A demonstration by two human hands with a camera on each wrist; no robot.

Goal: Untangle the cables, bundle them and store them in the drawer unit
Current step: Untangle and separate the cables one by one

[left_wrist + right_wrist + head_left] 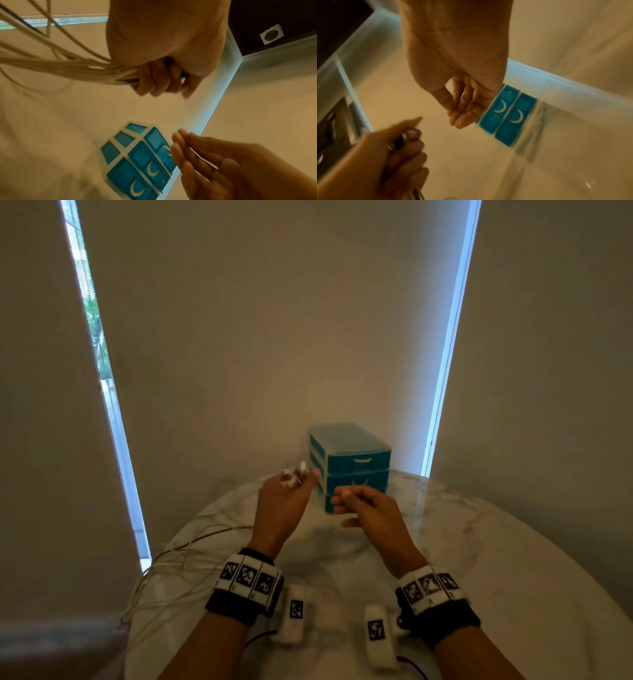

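A teal drawer unit with three shut drawers stands at the back of the round white marble table. My left hand is raised just left of it. Its fingers curl round a bunch of white cables, with plug ends sticking up above the fist. The cables trail down to the left, over the table's edge. My right hand hovers in front of the lower drawers, holding nothing; its fingers are loosely extended. Both wrist views are motion-blurred.
Roller blinds cover the wall behind the table, with bright window slits on the left and right. Two white marker-tagged blocks show below my wrists. The drawer unit stands close to the blind.
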